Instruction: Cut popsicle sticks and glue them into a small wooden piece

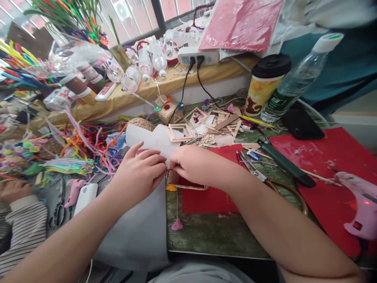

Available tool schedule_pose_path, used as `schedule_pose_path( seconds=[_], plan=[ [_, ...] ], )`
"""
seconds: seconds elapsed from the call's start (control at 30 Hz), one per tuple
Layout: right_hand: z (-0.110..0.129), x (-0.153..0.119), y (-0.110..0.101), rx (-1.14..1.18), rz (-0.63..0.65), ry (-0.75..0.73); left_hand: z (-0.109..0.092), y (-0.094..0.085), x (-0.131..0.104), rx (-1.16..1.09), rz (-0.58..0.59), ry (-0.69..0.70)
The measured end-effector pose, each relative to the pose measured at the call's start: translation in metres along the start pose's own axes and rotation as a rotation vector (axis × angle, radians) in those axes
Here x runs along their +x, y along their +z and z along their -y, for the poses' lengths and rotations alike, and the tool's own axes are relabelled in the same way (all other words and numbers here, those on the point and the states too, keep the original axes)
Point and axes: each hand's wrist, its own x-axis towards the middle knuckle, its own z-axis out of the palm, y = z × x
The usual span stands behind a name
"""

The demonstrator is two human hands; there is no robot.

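Note:
My left hand (pixel 141 175) reaches in from the left, its index finger raised and the other fingers bent toward my right hand. Beside it my right hand (pixel 190 163) is closed in a pinch over the top of a small wooden stick box (pixel 188 184); what lies between its fingertips is too small to name. The box rests on a red sheet (pixel 212 202), partly hidden by my right hand. A pink flower (pixel 177 225) hangs from it on a string over the green table. White paper (pixel 156 137) lies behind my fingers.
Craft sticks (pixel 218 125) are piled behind the hands. Scissors (pixel 253 169), a pink glue gun (pixel 359 204), a cup (pixel 263 86) and a bottle (pixel 297 82) stand or lie to the right. Pipe cleaners (pixel 85 137) spread leftward, near another person's striped sleeve (pixel 26 224).

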Motion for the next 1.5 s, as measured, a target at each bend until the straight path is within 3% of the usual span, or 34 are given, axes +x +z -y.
schedule_pose_path(
  seconds=[0.2,0.4,0.53,0.9,1.27,1.5],
  plan=[
    [0.01,0.008,0.007,-0.203,0.087,-0.009,-0.003,0.01,-0.004,0.024,0.009,-0.022],
    [0.004,0.005,0.017,-0.245,-0.048,-0.077,0.0,0.006,0.0,0.069,0.017,0.004],
    [0.007,0.002,0.019,-0.3,-0.014,-0.065,0.005,0.009,0.003,0.066,0.044,0.055],
    [0.003,0.008,0.033,-0.356,-0.068,-0.057,0.018,0.017,0.005,0.046,0.017,0.089],
    [0.009,0.008,0.027,-0.337,0.032,-0.039,0.023,0.02,0.014,-0.099,0.139,0.016],
    [0.013,0.007,0.031,-0.316,0.056,-0.047,0.037,0.017,0.026,-0.277,0.313,-0.018]
  ],
)
